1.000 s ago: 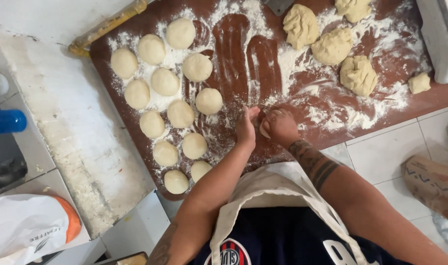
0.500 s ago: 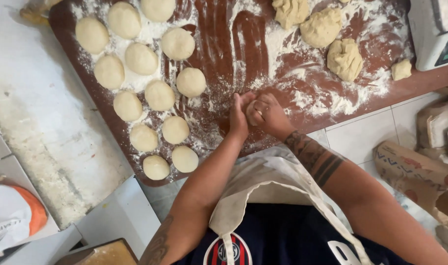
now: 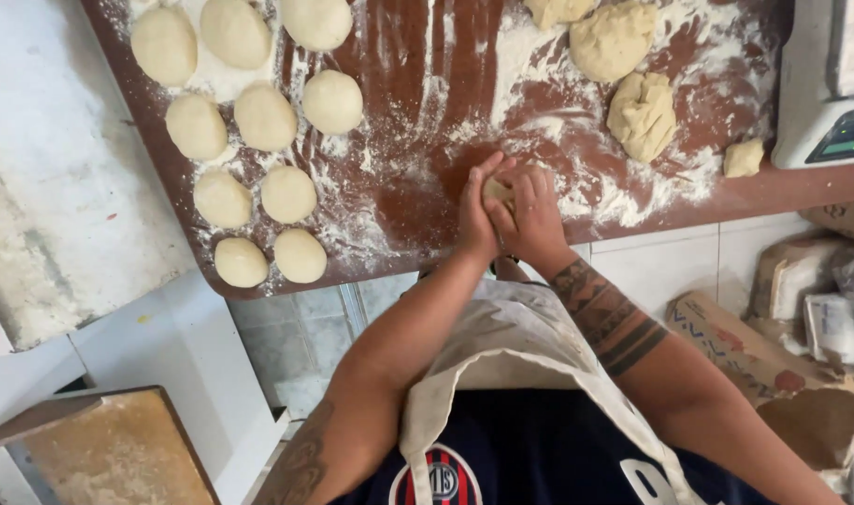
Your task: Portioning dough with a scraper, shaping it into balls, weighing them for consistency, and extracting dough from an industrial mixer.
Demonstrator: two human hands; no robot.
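My left hand (image 3: 478,215) and my right hand (image 3: 534,217) are pressed together around a small piece of dough (image 3: 498,190) that shows only between the fingers, just above the near edge of a floured reddish-brown board (image 3: 408,187). Several smooth round dough balls (image 3: 288,194) lie in rows on the board's left part. Rough, unshaped dough lumps (image 3: 642,114) sit at the board's right, with a small scrap of dough (image 3: 743,157) beside them.
A white kitchen scale (image 3: 833,84) stands at the board's right end. A floured white counter (image 3: 62,196) lies to the left. Paper flour sacks (image 3: 773,365) and plastic bags (image 3: 833,323) sit on the floor at right. A wooden board (image 3: 109,449) is at lower left.
Both hands stay cupped together on the dough, working it in place. The view has shifted and moved closer, so the board sits higher and further left in the frame.
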